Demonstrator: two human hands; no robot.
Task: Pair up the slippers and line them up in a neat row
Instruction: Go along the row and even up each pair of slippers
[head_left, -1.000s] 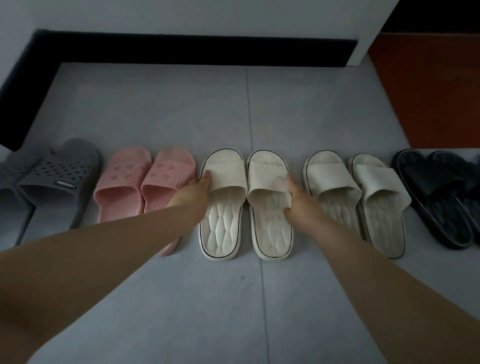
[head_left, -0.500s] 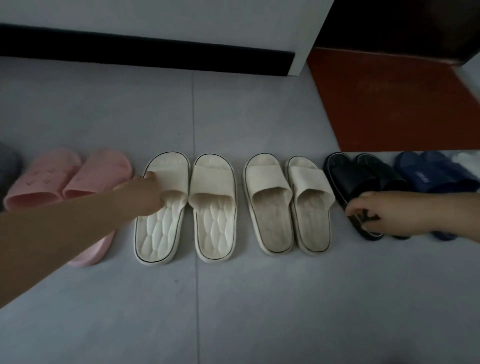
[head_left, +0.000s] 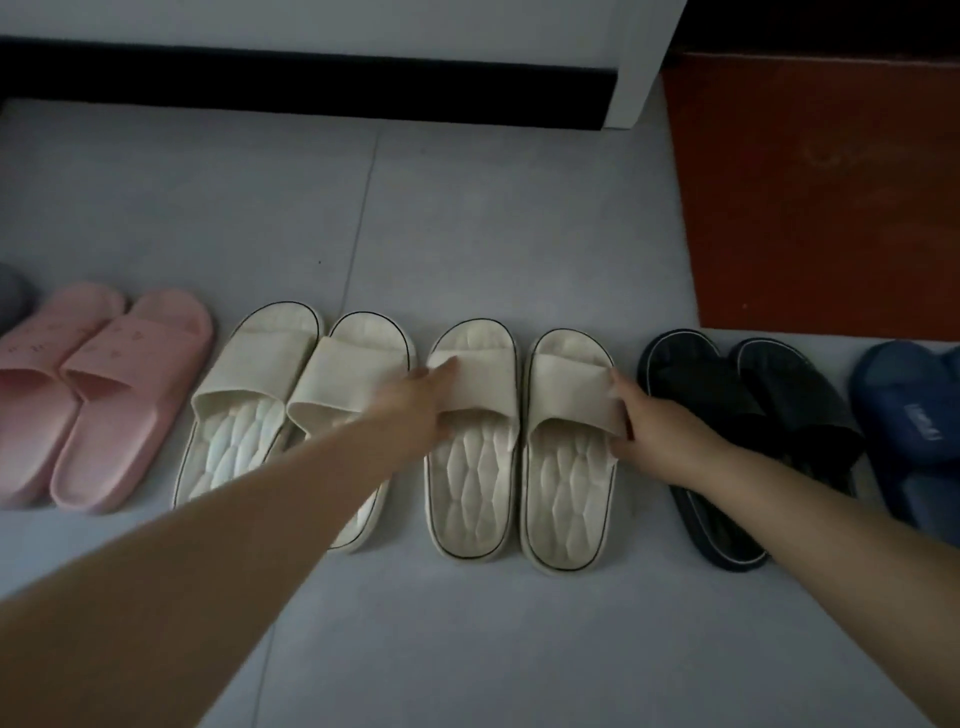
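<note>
On the grey floor (head_left: 467, 218) the slippers stand in a row, toes to the wall; the left hand (head_left: 423, 402) pinches the strap of the left-hand cream slipper (head_left: 472, 478), forefinger on top; the right hand (head_left: 660, 431) grips the outer strap edge of the right-hand cream slipper (head_left: 569, 483) (the two stand side by side, just apart); another cream pair (head_left: 249, 395) and a pink pair (head_left: 93, 395) lie to the left, a black pair (head_left: 727, 400) and a blue slipper (head_left: 914, 431) to the right.
</note>
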